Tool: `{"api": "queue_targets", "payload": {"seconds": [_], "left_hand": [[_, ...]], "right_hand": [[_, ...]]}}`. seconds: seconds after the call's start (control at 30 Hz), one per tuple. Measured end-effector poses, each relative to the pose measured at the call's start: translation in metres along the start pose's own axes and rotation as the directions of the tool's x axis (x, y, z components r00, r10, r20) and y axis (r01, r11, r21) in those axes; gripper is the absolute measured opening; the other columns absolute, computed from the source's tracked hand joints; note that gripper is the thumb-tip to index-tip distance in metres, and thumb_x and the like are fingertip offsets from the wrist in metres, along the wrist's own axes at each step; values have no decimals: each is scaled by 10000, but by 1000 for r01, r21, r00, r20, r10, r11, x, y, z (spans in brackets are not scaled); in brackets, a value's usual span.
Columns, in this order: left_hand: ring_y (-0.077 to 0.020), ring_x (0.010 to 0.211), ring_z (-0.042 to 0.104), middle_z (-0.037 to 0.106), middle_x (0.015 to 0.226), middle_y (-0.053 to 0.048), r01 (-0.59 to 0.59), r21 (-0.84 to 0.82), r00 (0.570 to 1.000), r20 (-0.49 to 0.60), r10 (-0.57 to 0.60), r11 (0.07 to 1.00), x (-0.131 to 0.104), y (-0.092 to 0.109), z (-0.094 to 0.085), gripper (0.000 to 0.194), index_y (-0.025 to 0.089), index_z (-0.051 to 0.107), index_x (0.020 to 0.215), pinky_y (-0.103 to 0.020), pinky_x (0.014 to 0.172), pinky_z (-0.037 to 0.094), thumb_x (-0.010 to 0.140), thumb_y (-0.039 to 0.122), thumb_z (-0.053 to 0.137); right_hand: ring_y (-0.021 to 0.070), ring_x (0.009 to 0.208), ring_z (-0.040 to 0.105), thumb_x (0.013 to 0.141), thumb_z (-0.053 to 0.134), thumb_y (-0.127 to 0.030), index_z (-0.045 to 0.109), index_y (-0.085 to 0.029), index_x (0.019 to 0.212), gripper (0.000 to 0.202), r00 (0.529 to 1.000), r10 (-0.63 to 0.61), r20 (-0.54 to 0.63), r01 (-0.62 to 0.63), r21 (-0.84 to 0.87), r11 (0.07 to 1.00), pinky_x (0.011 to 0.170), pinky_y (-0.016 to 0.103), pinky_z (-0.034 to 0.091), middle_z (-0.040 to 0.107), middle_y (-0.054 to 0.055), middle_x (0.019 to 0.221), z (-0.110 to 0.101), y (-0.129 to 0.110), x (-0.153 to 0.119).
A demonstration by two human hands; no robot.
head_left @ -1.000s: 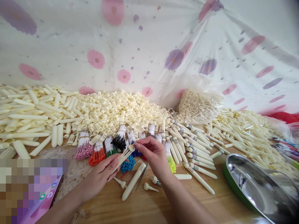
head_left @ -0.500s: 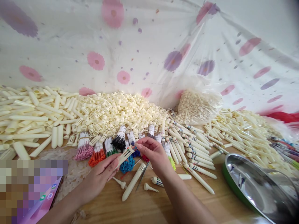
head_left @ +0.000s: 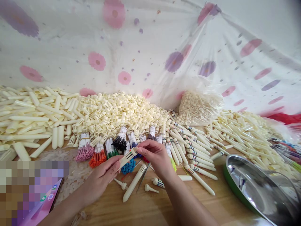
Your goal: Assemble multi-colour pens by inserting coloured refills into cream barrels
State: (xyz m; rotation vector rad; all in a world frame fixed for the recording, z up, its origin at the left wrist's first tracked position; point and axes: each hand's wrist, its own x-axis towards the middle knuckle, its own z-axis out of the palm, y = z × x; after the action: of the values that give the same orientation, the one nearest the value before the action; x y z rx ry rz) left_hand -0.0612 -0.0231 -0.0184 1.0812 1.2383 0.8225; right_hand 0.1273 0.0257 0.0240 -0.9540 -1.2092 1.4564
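Observation:
My left hand [head_left: 107, 171] is closed around the cream barrel of a multicolour pen [head_left: 128, 157], tilted up to the right. Coloured sliders show in the slots near its top. My right hand [head_left: 156, 158] pinches at the pen's upper end; its fingertips hide whatever small part may be between them. Just behind the pen lie bundles of blue refills [head_left: 128, 166], black refills [head_left: 119, 143], orange refills [head_left: 97, 158] and pink refills [head_left: 83, 152]. Below the hands, a second pen barrel [head_left: 134, 185] and a small cream plunger-like piece [head_left: 150, 188] rest on the wooden table [head_left: 141, 212].
Slotted cream caps [head_left: 122, 110] are heaped at the back, with long barrels [head_left: 30, 122] on the left. Filled pens [head_left: 199, 157] lie in rows to the right. A plastic bag of small parts [head_left: 199, 106] and a metal pan [head_left: 256, 188] stand beyond; a phone [head_left: 48, 201] is front left.
The blue piece that showed at my right fingertips is no longer visible there. My right hand has shifted very slightly; my left hand keeps its hold on the pen.

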Motion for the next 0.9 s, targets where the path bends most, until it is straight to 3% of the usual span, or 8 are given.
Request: {"api": "queue_targets", "payload": {"seconds": [0.13, 0.4, 0.57, 0.77, 0.9], "left_hand": [[-228, 1030, 607, 683, 1120, -14, -27, 17, 1000, 7, 27, 999, 2, -4, -2, 423, 279, 612, 1170, -304, 922, 458, 818, 494, 523], [-241, 1083, 592, 650, 1205, -10, -30, 31, 999, 13, 30, 999, 2, -7, -2, 418, 289, 598, 1185, -320, 949, 444, 830, 491, 508], [-239, 1104, 577, 636, 1224, -9, -42, 64, 999, 21, 40, 997, 2, -8, -4, 418, 293, 588, 1189, -325, 954, 439, 841, 499, 484], [-230, 1065, 595, 651, 1194, 6, -82, 91, 995, 59, 77, 992, 4, -14, -8, 417, 319, 561, 1214, -341, 940, 450, 849, 499, 469], [-218, 1023, 618, 673, 1146, 12, -104, 93, 993, 67, 98, 990, 6, -18, -8, 389, 328, 568, 1201, -350, 942, 450, 858, 482, 467]], "right_hand": [[80, 496, 511, 638, 746, -296, 673, -194, 639, 127, 999, -33, 8, 33, -18, 999, 470, 195, 423, 627, -28, 587, 0, 1, 0], [112, 589, 520, 690, 708, -284, 681, -207, 659, 87, 984, -160, -75, 135, -266, 955, 522, 221, 422, 598, -6, 641, -1, 7, -3], [108, 565, 519, 657, 736, -300, 696, -205, 651, 104, 996, -84, -41, 75, -193, 978, 534, 232, 437, 606, -11, 626, -4, 4, -1], [111, 684, 573, 722, 692, -325, 732, -208, 757, 129, 984, 22, 179, 1, -123, 992, 655, 238, 461, 665, 10, 749, -15, -7, 1], [97, 652, 565, 682, 732, -313, 712, -202, 721, 120, 981, 114, 157, -113, -16, 993, 648, 232, 448, 667, -2, 726, -14, -3, 2]]}}
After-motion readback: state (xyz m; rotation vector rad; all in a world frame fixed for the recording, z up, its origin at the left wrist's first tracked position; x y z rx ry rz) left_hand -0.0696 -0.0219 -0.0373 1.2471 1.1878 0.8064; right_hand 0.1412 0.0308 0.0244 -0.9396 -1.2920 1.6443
